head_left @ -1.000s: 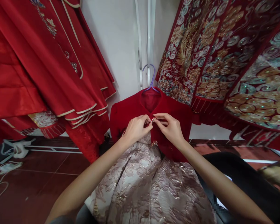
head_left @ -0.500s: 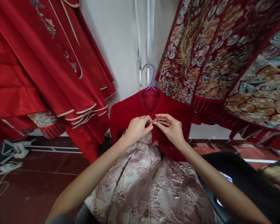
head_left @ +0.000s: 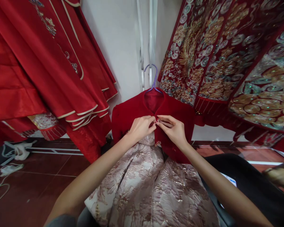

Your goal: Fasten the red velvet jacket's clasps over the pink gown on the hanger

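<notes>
Below collar [head_left: 144, 101]: left hand [head_left: 142, 126], fingers pinching jacket [head_left: 164, 138]; right hand [head_left: 175, 130], fingers pinching button [head_left: 158, 120]. I judge: buttoning step; next needs alignment.

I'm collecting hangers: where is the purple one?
In the head view, the purple hanger is above and slightly right of centre, rising from the neck opening of the red garment.
</notes>
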Motion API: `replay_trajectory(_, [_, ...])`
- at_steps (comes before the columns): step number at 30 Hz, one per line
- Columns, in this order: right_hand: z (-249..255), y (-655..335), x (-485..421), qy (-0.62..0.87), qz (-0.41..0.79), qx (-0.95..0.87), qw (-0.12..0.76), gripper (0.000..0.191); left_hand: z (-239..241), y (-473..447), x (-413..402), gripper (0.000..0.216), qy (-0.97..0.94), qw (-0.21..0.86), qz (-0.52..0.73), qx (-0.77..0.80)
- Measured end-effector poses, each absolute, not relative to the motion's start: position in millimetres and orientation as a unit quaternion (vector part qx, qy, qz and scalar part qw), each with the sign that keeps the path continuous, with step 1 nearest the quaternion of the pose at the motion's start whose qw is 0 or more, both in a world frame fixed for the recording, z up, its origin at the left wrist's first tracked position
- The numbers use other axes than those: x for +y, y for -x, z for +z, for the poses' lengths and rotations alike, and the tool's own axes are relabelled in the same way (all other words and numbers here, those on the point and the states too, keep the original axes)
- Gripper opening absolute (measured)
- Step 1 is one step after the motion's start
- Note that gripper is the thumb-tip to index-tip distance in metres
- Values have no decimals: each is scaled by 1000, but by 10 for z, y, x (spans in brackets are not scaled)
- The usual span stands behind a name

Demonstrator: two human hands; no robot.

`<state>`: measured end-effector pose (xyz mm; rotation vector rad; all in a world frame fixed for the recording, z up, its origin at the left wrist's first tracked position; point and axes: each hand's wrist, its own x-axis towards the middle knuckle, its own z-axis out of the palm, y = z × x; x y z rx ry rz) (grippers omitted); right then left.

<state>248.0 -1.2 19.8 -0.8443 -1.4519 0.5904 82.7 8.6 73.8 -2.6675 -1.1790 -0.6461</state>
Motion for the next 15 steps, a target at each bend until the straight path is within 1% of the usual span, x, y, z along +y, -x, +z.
replay_trajectory(8, [122, -2476, 31, 370, 256, -635, 627, 31, 702, -824, 162, 15, 900, 103, -187, -381])
replay_trajectory(12, [113, -2477, 50, 366, 252, -629, 638, 28, 640, -834, 154, 17, 888, 87, -224, -393])
replay_trajectory(15, [90, -2475, 54, 365, 251, -621, 646, 24, 556, -858, 127, 13, 856, 53, -276, -433])
